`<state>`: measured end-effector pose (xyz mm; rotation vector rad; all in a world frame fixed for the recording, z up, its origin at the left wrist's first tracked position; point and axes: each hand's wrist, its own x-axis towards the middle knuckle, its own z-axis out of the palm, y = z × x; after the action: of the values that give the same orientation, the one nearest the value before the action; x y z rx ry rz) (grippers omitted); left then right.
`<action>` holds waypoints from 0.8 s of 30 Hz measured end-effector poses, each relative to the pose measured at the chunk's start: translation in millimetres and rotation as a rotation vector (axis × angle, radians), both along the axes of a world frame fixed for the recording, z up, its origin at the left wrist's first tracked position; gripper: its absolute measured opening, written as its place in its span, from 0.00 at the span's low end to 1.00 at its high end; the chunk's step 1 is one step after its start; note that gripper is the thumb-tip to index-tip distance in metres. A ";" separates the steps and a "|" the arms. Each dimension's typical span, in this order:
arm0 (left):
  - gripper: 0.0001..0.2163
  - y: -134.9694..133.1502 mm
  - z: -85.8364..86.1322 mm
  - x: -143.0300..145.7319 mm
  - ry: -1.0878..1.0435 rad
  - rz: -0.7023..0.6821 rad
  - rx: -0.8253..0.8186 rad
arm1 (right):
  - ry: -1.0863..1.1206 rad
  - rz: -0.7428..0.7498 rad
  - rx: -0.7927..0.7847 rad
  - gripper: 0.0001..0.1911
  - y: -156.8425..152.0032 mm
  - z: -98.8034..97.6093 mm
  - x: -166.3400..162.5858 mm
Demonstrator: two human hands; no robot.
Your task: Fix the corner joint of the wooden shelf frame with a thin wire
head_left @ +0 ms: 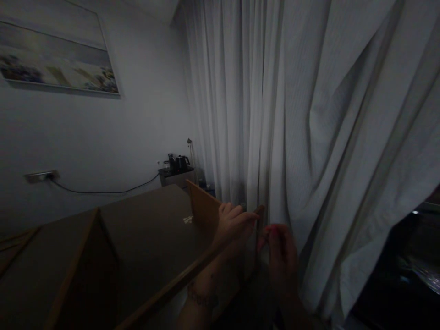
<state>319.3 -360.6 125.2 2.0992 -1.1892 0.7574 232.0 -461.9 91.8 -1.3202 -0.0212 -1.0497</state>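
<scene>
Fingers (274, 230) of the right hand (284, 252) are drawn together at the tips, with a reddish patch there; it is too dark to tell whether they pinch something slim. Just beside them, the left hand (235, 224) lies at the far end of a wooden strip (172, 288), its fingers bent; whether they close firmly on the wood I cannot tell. The strip is long, narrow and brown, paler along its top edge, and runs slantwise from the bottom of the view up to the hands. A short piece of wood (260, 211) with a rounded top stands between the two hands.

The strip crosses in front of the left forearm (a beaded bracelet (202, 299) shows just below it). Behind the left hand a wooden panel (203, 206) stands up from a wide grey-brown board (151, 220), with some small pale bits (188, 220) near its foot. Another panel (85, 270) rises farther left. The grey curtain (292, 137) hangs close to the right hand, crowding that side. Beyond, a black kettle (182, 161) stands near the wall, and a dark cord (106, 191) runs to a socket (41, 176) below a picture (57, 57).
</scene>
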 end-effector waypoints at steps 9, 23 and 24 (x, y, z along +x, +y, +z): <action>0.09 0.7 2.5 -3.2 0.020 -0.002 -0.002 | -0.039 -0.152 -0.157 0.11 -11.0 -29.9 4.5; 0.08 1.7 1.2 -2.2 0.019 -0.023 -0.018 | 0.105 -0.068 -0.304 0.22 -7.7 -12.9 -2.8; 0.08 1.6 1.1 -2.1 0.017 -0.019 -0.019 | 0.111 -0.047 -0.292 0.23 -7.8 -12.9 -2.7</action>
<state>317.2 -359.0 126.2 2.0722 -1.1867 0.7383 229.3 -469.8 78.8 -1.6485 -0.0620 -1.0384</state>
